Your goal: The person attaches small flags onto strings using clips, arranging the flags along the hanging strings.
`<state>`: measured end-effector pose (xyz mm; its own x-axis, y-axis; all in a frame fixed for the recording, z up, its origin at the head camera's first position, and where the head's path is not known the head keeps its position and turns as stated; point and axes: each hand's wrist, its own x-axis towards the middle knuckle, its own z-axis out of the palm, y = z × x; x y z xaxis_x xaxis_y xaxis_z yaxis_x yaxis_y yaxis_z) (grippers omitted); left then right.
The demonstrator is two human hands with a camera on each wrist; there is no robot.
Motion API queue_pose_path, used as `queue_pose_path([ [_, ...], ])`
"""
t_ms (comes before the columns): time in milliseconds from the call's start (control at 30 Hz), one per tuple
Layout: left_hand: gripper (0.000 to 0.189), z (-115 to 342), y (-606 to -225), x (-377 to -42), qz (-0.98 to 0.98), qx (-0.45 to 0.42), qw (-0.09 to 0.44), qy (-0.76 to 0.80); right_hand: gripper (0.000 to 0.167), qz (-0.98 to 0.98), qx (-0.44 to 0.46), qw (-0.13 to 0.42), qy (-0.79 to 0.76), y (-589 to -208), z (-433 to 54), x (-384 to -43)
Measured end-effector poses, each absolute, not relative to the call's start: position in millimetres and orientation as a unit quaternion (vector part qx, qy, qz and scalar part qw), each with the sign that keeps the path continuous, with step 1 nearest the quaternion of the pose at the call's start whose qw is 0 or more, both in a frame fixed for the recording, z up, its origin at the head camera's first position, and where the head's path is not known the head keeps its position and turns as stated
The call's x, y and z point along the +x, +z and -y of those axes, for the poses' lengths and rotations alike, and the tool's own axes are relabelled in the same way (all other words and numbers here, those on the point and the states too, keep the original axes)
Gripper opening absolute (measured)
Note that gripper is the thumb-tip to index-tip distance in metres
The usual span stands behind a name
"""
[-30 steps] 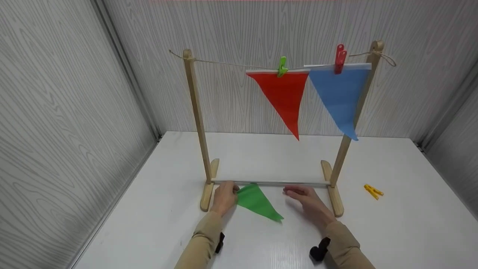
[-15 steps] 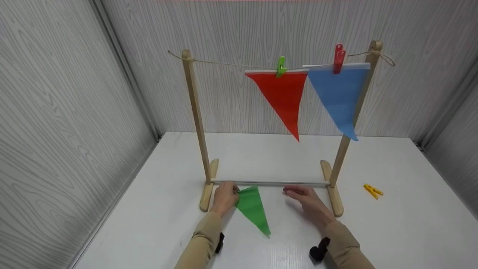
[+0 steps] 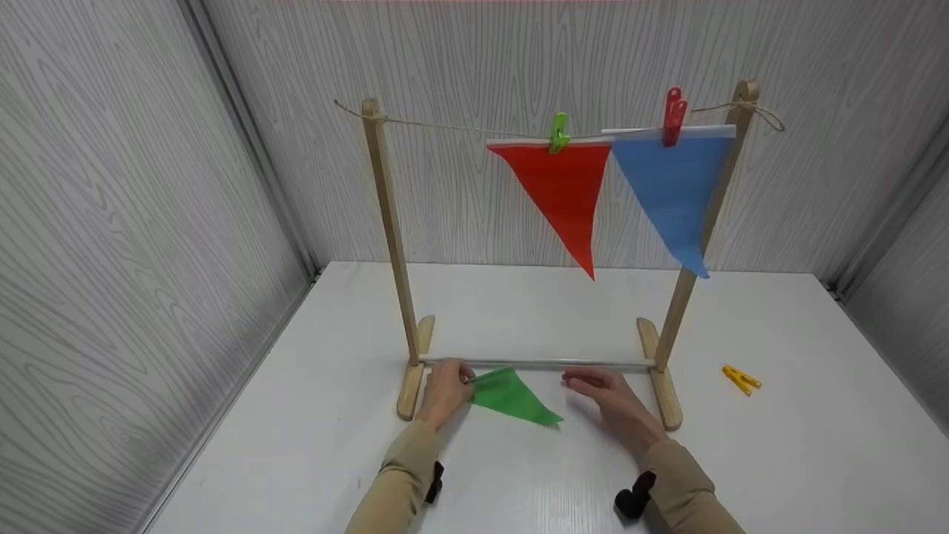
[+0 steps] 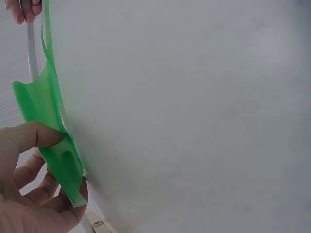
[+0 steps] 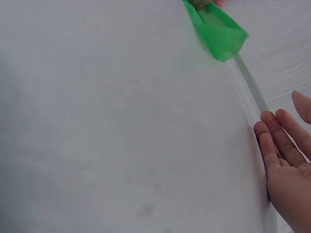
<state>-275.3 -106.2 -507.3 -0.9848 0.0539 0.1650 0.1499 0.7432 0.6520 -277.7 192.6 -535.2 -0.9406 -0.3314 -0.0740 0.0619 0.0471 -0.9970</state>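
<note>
A small green triangular pennant (image 3: 513, 397) is pinched at one corner by my left hand (image 3: 443, 393), just in front of the rack's bottom bar. Its tip points right, toward the other hand. Up close in the left wrist view, the thumb presses on the green cloth (image 4: 41, 107) and the other fingers lie behind it. My right hand (image 3: 612, 400) rests on the table with its side down, holding nothing. Its fingers (image 5: 286, 148) are relaxed, and the thumb stands apart from them. The far end of the pennant (image 5: 221, 41) shows beyond it in the right wrist view.
A wooden rack, with a left post (image 3: 391, 222) and a bottom bar (image 3: 549, 364), carries a string (image 3: 445, 127). From it hang a red pennant (image 3: 565, 185) under a green clip (image 3: 560, 132) and a blue pennant (image 3: 675, 185) under a red clip (image 3: 673, 119). Right lies a yellow clothespin (image 3: 741, 379).
The pennant's free tip swung down toward the front half a second ago and has swung back up to the right. Both hands have stayed in about the same place.
</note>
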Motion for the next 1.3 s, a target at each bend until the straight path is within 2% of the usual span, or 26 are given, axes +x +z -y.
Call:
queue_pose_path([
  [267, 0.012, 107, -503, -275, 0.918, -0.05, 0.04, -0.39, 0.049, -0.708, -0.086, 0.149, -0.685, -534, -193, -279],
  [567, 0.03, 110, -501, -279, 0.902, -0.072, 0.008, -0.425, 0.05, -0.736, -0.113, 0.137, -0.653, -529, -193, -279],
  [833, 0.024, 111, -501, -280, 0.891, -0.095, -0.003, -0.445, 0.047, -0.761, -0.138, 0.092, -0.628, -524, -188, -282],
  [1100, 0.018, 111, -499, -278, 0.88, -0.109, 0.008, -0.461, 0.044, -0.748, -0.143, 0.07, -0.645, -505, -180, -276],
  [1300, 0.017, 109, -499, -278, 0.873, -0.128, 0.024, -0.469, 0.043, -0.756, -0.149, 0.056, -0.635, -506, -173, -280],
])
